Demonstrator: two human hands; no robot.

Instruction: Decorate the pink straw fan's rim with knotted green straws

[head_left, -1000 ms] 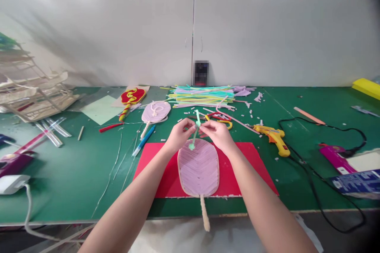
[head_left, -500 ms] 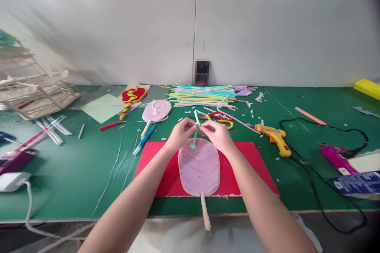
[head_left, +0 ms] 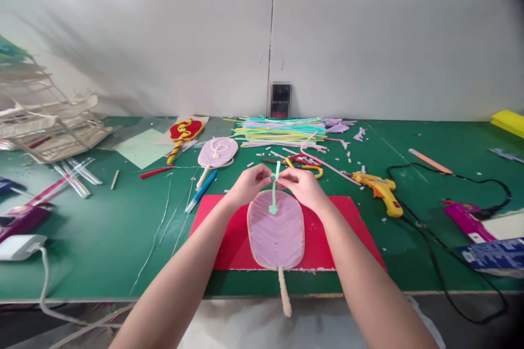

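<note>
Between the fingertips of both hands is a light green strip (head_left: 274, 193), thin and bendy, with a small knobbly lump at its lower end. That lump hangs over the upper part of a lilac hand fan (head_left: 275, 234), which has a pale rim and a cream handle. My left hand (head_left: 254, 184) pinches the strip from the left. From the right, my right hand (head_left: 299, 185) pinches it at about the same height. The fan lies on a red board (head_left: 338, 229), its handle jutting past the table's front edge. Whether the lump touches the fan I cannot tell.
Behind my hands lie scissors (head_left: 307, 166) and a pile of coloured strips (head_left: 282, 131). A yellow glue gun (head_left: 380, 191) with a black cord rests at right. Left are a blue pen (head_left: 201, 192), a smaller lilac fan (head_left: 219, 151) and a red-yellow fan (head_left: 186, 130).
The green strip has swung more upright and its lump has shifted slightly right and down over the fan. Both hands keep pinching it. The view has moved a little.
</note>
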